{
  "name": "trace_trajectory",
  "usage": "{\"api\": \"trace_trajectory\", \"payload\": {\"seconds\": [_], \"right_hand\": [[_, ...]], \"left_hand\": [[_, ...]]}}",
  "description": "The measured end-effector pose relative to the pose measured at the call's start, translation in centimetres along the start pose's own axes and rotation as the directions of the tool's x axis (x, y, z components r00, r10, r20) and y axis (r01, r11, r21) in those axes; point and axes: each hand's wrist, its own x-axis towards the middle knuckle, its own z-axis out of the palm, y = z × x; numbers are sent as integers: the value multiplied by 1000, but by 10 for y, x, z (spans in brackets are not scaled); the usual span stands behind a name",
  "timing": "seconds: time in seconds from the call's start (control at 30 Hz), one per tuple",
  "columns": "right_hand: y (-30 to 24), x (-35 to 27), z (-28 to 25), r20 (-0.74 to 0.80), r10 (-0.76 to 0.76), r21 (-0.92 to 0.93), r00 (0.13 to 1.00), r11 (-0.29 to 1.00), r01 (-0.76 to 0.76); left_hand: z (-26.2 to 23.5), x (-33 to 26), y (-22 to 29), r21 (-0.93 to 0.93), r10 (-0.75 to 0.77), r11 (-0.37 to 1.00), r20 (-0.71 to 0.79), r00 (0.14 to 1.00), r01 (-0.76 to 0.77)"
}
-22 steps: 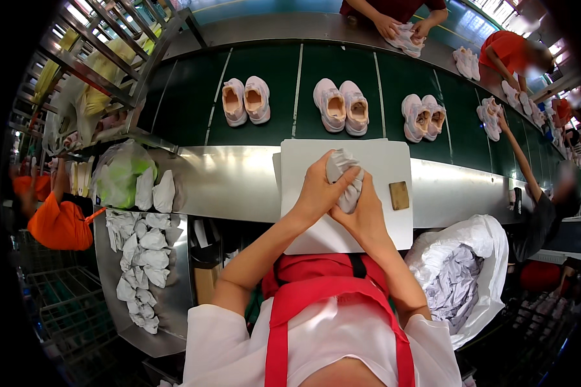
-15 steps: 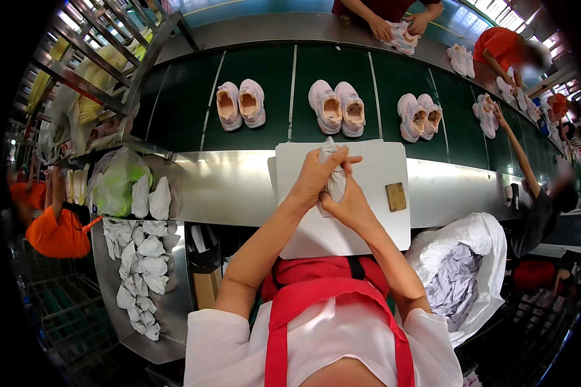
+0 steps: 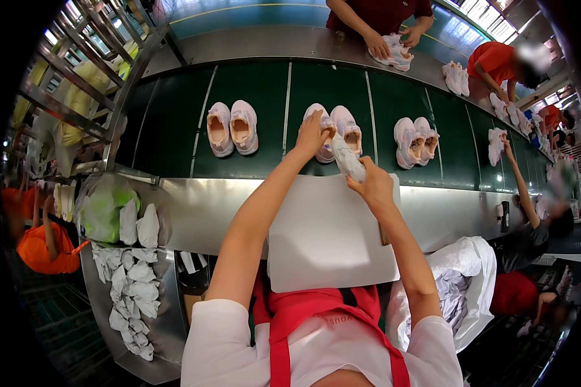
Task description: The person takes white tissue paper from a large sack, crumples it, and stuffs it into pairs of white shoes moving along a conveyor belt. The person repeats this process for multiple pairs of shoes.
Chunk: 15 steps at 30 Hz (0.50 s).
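Observation:
A pair of pale pink sneakers stands on the green conveyor belt [image 3: 164, 129] straight ahead of me. My left hand [image 3: 310, 137] is on the left sneaker [image 3: 325, 154], its fingers gripping the upper beside the opening. In my right hand [image 3: 374, 186] is a long wad of crumpled white paper [image 3: 348, 158], pinched at its near end. The wad's far tip points at the sneakers' openings, close to the right sneaker [image 3: 343, 116]. Below my hands lies a white board [image 3: 329, 235] at the belt's near edge.
More sneaker pairs sit on the belt, a left pair [image 3: 243, 126] and a right pair [image 3: 408, 143]. Paper wads [image 3: 139, 290] fill a metal tray at left. A white sack [image 3: 471, 258] of paper stands at right. Co-workers handle shoes across the belt and at right.
My hands have moved forward from over the board to the middle sneakers. They have parted: the left now grips a sneaker, while the right alone keeps the paper wad.

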Motion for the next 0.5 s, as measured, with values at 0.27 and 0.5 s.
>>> {"api": "trace_trajectory", "payload": {"seconds": [0.27, 0.5], "right_hand": [[1, 91, 73, 9, -176, -305, 984, 937, 170], [16, 136, 121, 241, -105, -256, 965, 952, 168]], "left_hand": [[-1, 41, -35, -24, -22, 999, 470, 882, 37], [-3, 48, -40, -55, 57, 998, 530, 846, -33]]}}
